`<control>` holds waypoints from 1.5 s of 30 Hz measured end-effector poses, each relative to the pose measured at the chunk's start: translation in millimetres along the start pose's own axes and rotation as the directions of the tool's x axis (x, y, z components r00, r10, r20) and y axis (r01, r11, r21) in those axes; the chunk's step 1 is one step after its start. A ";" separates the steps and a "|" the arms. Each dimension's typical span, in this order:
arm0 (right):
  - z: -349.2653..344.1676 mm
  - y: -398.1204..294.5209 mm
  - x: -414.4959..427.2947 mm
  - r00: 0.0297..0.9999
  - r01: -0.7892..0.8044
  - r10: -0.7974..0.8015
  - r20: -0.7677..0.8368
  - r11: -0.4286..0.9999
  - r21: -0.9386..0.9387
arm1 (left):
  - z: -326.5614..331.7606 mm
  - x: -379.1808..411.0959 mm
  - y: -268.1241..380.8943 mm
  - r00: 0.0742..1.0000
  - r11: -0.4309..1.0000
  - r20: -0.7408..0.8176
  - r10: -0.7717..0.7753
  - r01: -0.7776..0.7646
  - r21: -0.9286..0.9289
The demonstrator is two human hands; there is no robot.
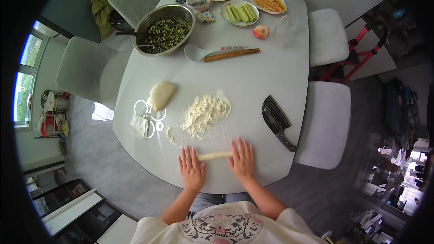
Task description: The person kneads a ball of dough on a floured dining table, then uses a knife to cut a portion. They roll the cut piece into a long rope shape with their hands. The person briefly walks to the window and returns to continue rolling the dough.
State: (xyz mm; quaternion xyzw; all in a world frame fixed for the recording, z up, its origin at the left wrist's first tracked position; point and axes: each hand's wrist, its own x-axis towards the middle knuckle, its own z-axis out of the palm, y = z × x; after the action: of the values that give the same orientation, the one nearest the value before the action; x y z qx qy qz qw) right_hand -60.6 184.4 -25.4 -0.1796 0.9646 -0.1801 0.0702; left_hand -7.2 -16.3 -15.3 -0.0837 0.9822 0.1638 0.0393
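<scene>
A rope of dough [215, 156] lies across the near part of the table, blurred along its middle. My left hand [191, 169] rests flat over its left end, palm down with fingers extended. Over the right end lies my right hand [242, 162], also palm down, fingers a little apart. Neither hand is closed around the dough; the parts under the palms are hidden. Just beyond the hands is a heap of flour [205, 113], with a thin trail at its left. A larger piece of dough [161, 95] sits farther to the left. A cleaver [276, 120] lies to the right.
The white table [234, 79] also bears a steel bowl of chopped greens [166, 30], a wooden rolling pin [232, 55], a ladle [196, 53], a folded cloth or tissue [139, 126], cucumber pieces [241, 13] and a partly eaten fruit [260, 32]. Chairs stand at both sides.
</scene>
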 end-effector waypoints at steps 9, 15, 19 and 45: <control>-7.4 -17.4 65.2 0.995 0.063 -0.056 -0.081 0.994 0.092 | 27.4 61.2 57.5 0.986 0.985 -0.035 0.164 -0.162 0.054; 9.8 -15.4 -46.4 0.994 0.059 -0.066 0.090 0.994 0.088 | 33.8 -41.6 21.2 0.962 0.968 0.102 0.252 -0.252 -0.017; -6.0 -13.2 58.3 0.996 0.079 -0.078 -0.040 0.996 0.029 | -0.8 51.2 28.2 0.994 0.994 0.007 0.111 -0.111 0.015; 3.9 -21.4 85.1 0.990 0.111 -0.105 -0.089 0.992 0.063 | 1.6 69.0 31.6 0.995 0.996 -0.035 0.089 -0.089 0.004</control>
State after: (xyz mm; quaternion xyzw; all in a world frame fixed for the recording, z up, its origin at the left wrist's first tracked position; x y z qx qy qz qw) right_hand -131.8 132.9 -27.1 -0.2214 0.9488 -0.2239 0.0252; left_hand -80.6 3.2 -14.1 -0.0428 0.9856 0.1628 0.0149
